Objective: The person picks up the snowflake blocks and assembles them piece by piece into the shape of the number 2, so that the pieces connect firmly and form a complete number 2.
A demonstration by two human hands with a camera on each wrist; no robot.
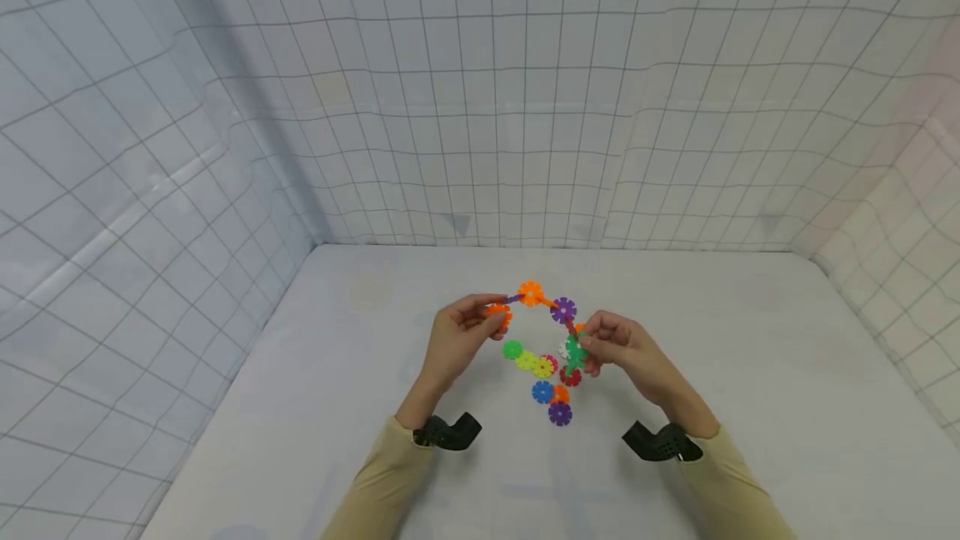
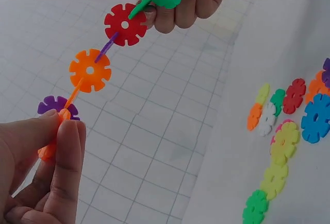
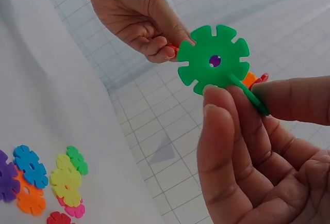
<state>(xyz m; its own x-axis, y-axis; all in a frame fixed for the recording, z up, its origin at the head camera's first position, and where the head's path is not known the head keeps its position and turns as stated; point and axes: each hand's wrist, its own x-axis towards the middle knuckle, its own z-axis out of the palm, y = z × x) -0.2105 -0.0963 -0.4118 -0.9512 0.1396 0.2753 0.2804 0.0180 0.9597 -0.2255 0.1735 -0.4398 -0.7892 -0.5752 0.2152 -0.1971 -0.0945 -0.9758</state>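
Note:
A chain of slotted plastic snowflake discs stretches in the air between the two hands. My left hand (image 1: 459,338) pinches an orange snowflake disc (image 1: 499,317) at one end with thumb and fingers. From there the chain runs through a purple disc, another orange disc (image 2: 90,70) and a red disc (image 2: 125,24), joined at their slots. At the other end my right hand (image 1: 626,352) pinches a green disc (image 3: 252,98) edge-on between thumb and fingers. A second green disc (image 3: 214,48), slotted into it, faces the right wrist camera.
Below the chain, loose discs lie grouped on the white table (image 1: 337,407): green (image 1: 512,349), yellow (image 1: 527,360), blue (image 1: 543,392), purple (image 1: 559,413), red and others, some overlapping. White gridded sheeting (image 1: 480,107) encloses the table at the back and sides.

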